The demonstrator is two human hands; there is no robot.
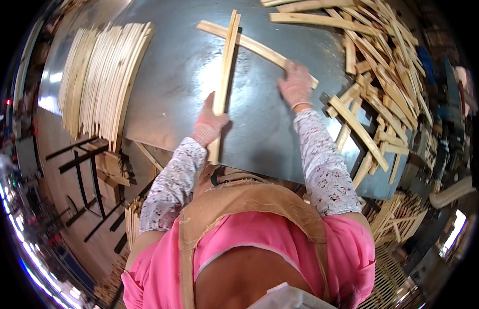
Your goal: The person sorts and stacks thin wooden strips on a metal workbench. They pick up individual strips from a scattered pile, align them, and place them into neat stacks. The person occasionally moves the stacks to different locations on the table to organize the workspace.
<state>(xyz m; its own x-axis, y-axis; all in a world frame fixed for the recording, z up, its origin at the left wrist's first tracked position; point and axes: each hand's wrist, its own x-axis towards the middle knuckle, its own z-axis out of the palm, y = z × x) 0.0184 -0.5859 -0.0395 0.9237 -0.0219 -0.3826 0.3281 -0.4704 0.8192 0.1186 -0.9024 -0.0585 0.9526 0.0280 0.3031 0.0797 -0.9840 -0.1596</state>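
My left hand [209, 125], in a pale pink glove, is closed around the lower part of what looks like two narrow wooden strips [227, 64] lying side by side. They point away from me over the metal tabletop [170, 82]. My gloved right hand [296, 85] grips another wooden strip [257, 47] close to its right end. That strip slants up to the left, and its far part passes beneath the strips in my left hand. The right hand's fingertips are partly hidden.
Many pale strips [105, 77] lie in a neat row on the table's left. A loose, tangled pile of wooden strips [386, 77] covers the right side, several crossing near my right forearm. A black metal frame [85, 180] stands at the lower left.
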